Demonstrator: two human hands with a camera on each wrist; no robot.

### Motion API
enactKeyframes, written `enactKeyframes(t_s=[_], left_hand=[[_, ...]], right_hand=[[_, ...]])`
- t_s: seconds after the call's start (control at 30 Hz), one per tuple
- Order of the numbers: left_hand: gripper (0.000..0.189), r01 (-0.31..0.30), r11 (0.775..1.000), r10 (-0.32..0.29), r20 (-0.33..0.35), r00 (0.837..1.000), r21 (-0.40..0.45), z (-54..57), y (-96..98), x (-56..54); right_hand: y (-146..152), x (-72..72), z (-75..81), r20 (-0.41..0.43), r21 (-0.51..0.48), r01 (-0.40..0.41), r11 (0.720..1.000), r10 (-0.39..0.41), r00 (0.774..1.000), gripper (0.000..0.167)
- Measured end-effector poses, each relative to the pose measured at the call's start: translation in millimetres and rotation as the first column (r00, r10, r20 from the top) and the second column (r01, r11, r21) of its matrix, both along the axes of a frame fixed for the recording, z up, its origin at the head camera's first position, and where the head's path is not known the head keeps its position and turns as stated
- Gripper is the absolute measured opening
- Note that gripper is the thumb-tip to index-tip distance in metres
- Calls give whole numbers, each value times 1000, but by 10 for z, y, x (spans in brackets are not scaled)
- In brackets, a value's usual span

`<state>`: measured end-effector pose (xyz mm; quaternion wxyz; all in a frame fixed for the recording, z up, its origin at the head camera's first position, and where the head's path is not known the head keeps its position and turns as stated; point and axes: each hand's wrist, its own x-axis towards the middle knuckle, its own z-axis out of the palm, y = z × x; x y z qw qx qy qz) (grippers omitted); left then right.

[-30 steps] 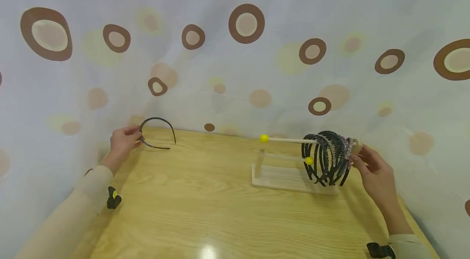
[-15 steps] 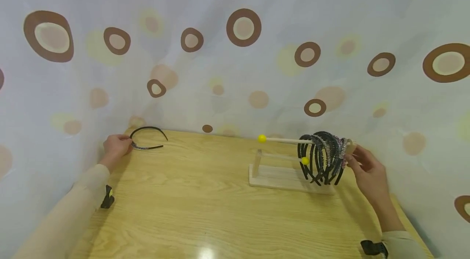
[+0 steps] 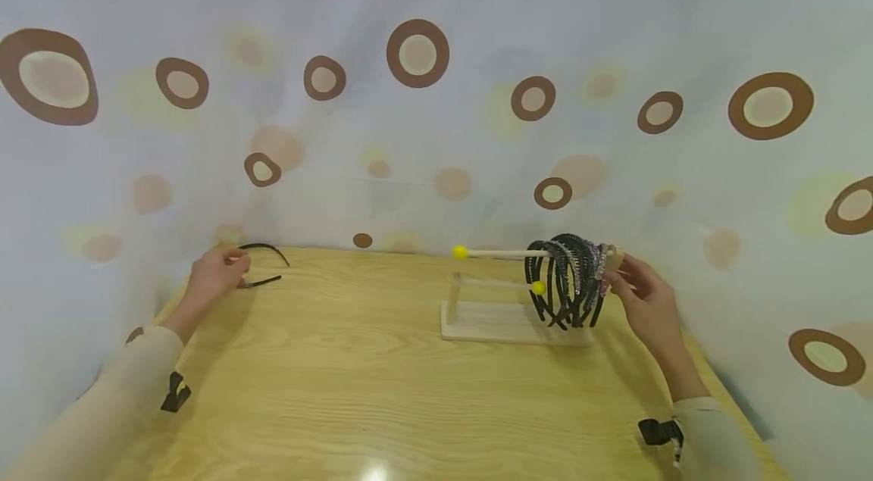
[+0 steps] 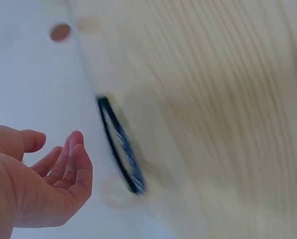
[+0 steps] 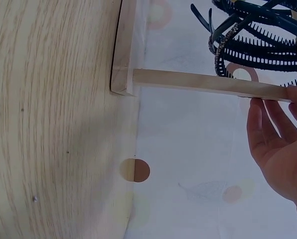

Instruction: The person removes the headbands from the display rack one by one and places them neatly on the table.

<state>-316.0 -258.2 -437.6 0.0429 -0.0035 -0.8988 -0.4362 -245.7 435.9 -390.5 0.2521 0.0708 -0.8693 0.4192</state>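
"What's nearest?"

"The right hand, its grip pinching the headband stand by its wooden upright; bunched headbands hang on the rod."

"And the left hand?"

"It has just released the single headband: loosely curved, holding nothing. That piece now seems set down, freeing this hand."

"Where?"

"Just beyond the fingertips, not touching, at the far left corner of the desk."

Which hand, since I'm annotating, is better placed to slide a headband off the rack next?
Left hand, probably: free, with yellow rod tips facing its side; the right hand holds the rack.
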Motion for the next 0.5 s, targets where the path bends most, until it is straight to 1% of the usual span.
enactKeyframes(t_s=[0.1, 0.17, 0.23, 0.3, 0.37, 0.4, 0.5], left_hand=[[55, 75, 997, -74, -46, 996, 13, 86, 324, 95], [53, 114, 993, -112, -76, 991, 19, 159, 583, 167], [49, 155, 987, -150, -117, 982, 34, 232, 860, 228], [45, 193, 978, -180, -155, 971, 76, 302, 1158, 276], [42, 240, 963, -215, -186, 959, 121, 349, 1467, 330], [41, 270, 952, -239, -200, 950, 145, 356, 1624, 351], [40, 352, 906, -305, -212, 928, 235, 345, 2088, 441]], right_hand=[[-40, 5, 40, 3, 1, -14, 1000, 14, 1000, 46], [-106, 51, 115, 2, -4, -30, 1000, 30, 1000, 45], [-179, 104, 204, 5, -11, -48, 999, 48, 999, 45], [-231, 145, 281, 1, -9, -60, 998, 60, 998, 45], [-244, 172, 317, 0, -9, -66, 998, 66, 998, 45], [-236, 174, 314, -1, -14, -67, 998, 67, 998, 44], [-165, 141, 228, 2, -38, -58, 998, 59, 998, 43]])
